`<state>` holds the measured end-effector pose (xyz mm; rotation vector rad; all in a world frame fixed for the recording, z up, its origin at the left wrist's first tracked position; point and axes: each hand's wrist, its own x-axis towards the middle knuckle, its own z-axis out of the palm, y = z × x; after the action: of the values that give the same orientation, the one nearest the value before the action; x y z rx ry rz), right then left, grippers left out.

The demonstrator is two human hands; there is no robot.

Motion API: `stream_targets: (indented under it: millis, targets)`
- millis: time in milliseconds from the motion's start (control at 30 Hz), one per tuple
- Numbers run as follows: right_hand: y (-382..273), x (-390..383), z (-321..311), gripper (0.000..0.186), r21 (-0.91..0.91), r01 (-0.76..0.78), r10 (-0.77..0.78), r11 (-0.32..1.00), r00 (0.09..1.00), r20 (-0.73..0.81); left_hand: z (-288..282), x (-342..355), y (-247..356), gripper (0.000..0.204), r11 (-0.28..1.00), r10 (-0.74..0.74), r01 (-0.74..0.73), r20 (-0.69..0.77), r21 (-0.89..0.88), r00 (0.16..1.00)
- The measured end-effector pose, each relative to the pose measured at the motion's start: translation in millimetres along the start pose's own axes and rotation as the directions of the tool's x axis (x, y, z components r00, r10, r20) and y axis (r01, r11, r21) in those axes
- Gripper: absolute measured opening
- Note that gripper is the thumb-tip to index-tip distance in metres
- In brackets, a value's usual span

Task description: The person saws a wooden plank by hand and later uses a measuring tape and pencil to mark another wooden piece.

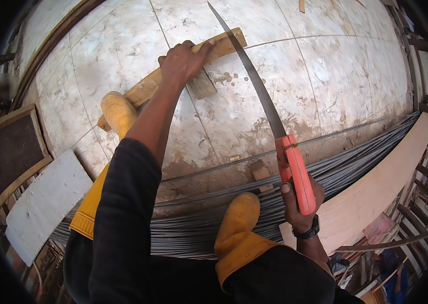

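Far left, a yellow boot (pixel 118 112) stands on or against the near end of the wooden plank (pixel 148 82), which lies slantwise over the pale floor (pixel 254 106). Next, the left grip (pixel 182 63), a bare hand, is curled over the plank's upper stretch, thumb and fingers spread across it; a short wood block (pixel 202 84) sits against or under the plank just beside. Further right, the saw (pixel 260 88) crosses the plank's far end; whether its teeth touch the wood, cannot tell. At right, the right grip (pixel 302 200) is closed round the saw's red handle. Progress, judged: plank positioned and steadied, saw placed; no severed end visible, kerf not discernible. Cutting through appears to remain.
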<state>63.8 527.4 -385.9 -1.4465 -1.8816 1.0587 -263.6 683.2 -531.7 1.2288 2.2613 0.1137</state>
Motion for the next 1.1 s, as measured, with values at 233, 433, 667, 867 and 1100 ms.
stream_targets:
  millis: [233, 433, 667, 867, 1100]
  targets:
    - [0.7, -7.3, -4.4, 0.018, -0.027, -0.029, 0.03, 0.999, 0.999, 0.013, 12.4, -0.2, 13.3, 0.086, 0.999, 0.008, -0.01, -0.036, -0.042, 0.999]
    - [-1.4, -8.6, -1.9, 0.016, -0.032, -0.012, 0.013, 0.999, 1.0, 0.019, 10.4, 0.5, 11.2, 0.087, 0.997, -0.02, 0.018, -0.032, -0.078, 0.999]
    - [-4.5, -9.3, -1.9, 0.015, -0.062, 0.0, 0.001, 0.998, 1.0, 0.015, 19.4, -0.4, 7.1, 0.081, 0.998, 0.036, -0.045, -0.148, -0.052, 0.988]
    - [-5.5, -13.1, -2.8, 0.017, -0.077, 0.044, -0.042, 0.996, 0.999, 0.028, 38.2, -15.5, 2.9, 0.07, 0.984, 0.164, -0.179, -0.458, 0.01, 0.874]
    - [-0.1, -11.8, -1.7, 0.017, -0.077, 0.041, -0.038, 0.996, 0.999, 0.038, 45.2, -17.2, 3.9, 0.066, 0.964, 0.237, -0.261, -0.603, 0.049, 0.762]
